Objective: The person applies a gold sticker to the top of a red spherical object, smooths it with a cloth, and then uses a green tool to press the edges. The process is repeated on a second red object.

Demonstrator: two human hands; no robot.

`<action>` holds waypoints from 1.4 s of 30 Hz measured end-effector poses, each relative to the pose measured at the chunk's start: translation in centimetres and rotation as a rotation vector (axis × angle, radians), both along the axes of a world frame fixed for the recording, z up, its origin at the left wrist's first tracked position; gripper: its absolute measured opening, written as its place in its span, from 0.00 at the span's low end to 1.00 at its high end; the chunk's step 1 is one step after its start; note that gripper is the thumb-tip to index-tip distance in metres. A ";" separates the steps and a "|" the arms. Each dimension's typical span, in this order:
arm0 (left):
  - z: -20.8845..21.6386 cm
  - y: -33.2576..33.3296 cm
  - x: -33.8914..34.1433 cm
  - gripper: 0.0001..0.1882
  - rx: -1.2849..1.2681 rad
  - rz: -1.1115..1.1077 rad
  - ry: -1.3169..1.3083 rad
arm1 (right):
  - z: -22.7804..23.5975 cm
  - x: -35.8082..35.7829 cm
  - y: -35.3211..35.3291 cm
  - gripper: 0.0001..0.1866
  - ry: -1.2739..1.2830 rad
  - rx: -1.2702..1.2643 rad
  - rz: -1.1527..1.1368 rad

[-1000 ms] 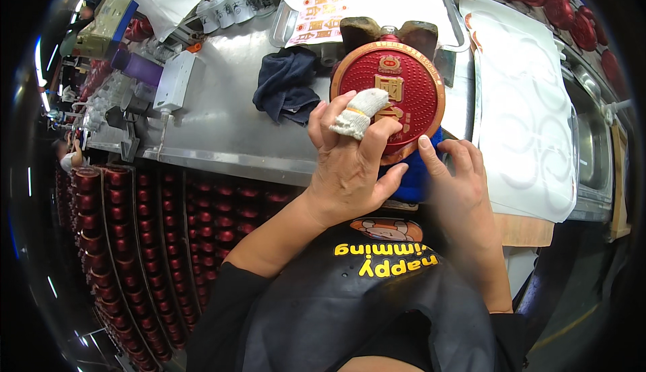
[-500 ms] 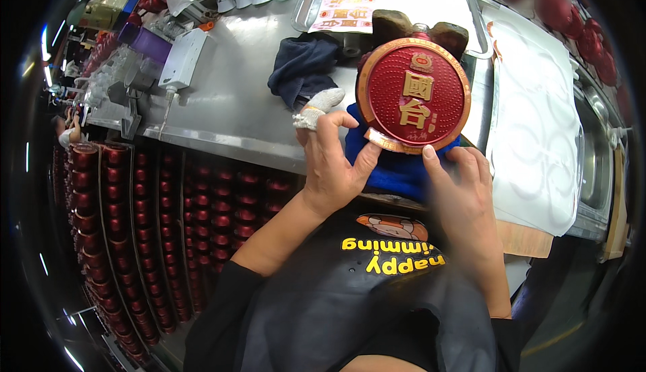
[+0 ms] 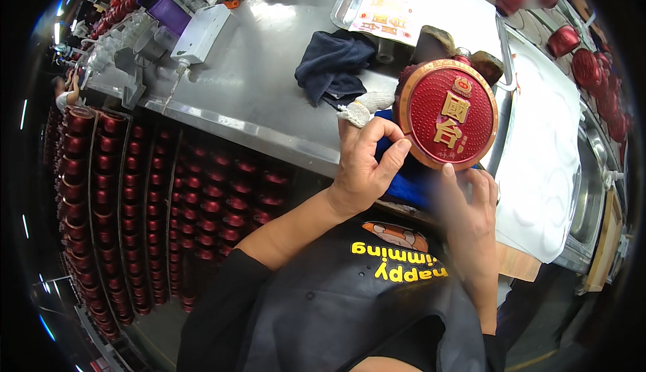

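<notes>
A round, flat red bottle (image 3: 441, 106) with raised gold characters and a copper-gold band (image 3: 493, 130) around its rim leans on a blue cloth (image 3: 409, 185). At the band's lower left, my left hand (image 3: 369, 163) has its thumb and forefinger brought together. Anything pinched between them is too small to make out. My right hand (image 3: 473, 207) is at the bottle's bottom edge, thumb on the band and the other fingers bent beside it. A blurred smudge hides part of this hand. Dark padded supports (image 3: 433, 44) flank the bottle's neck.
A dark blue rag (image 3: 334, 62) and a white knit glove piece (image 3: 363, 107) lie left of the bottle on the steel table (image 3: 269, 56). Printed label sheets (image 3: 390, 2) sit behind; a white-covered tray (image 3: 542, 150) stands right. Racked red bottles (image 3: 208, 190) fill the lower left.
The whole view has shifted, so the bottle appears farther right. My left thumb and forefinger have closed together. The pale strip end seen under them on the band no longer shows.
</notes>
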State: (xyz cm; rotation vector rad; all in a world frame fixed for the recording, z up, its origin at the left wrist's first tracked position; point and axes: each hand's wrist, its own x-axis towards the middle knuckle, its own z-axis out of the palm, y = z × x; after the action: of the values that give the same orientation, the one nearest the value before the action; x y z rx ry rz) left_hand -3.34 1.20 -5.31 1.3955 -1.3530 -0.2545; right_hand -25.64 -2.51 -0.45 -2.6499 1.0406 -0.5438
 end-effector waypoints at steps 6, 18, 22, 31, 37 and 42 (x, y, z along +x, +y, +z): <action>-0.1 -0.7 0.0 0.07 -0.074 0.032 -0.055 | -0.2 0.1 0.1 0.38 -0.019 -0.005 -0.003; -0.8 -0.7 -0.8 0.54 0.054 -0.022 -0.172 | -0.8 -0.2 0.1 0.41 -0.058 -0.014 0.003; -1.1 -1.2 -0.7 0.58 0.082 -0.039 -0.132 | -1.2 -0.7 0.2 0.42 -0.096 -0.012 -0.003; -1.2 -1.3 -0.8 0.56 0.086 -0.034 -0.145 | -2.5 -1.2 -0.2 0.41 -0.086 -0.053 0.023; -0.9 -1.2 -0.7 0.57 0.079 -0.054 -0.198 | -3.3 -1.3 -0.9 0.37 -0.244 0.014 -0.045; -1.0 -1.3 -0.6 0.58 0.113 -0.083 -0.165 | -3.1 -0.3 -2.1 0.48 -0.357 0.192 -0.208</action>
State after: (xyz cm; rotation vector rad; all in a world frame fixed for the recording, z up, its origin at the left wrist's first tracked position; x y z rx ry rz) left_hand -3.95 -0.05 -6.34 1.4812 -1.5553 -0.2794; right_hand -25.97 -4.59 -3.57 -2.1876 1.1915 -0.8733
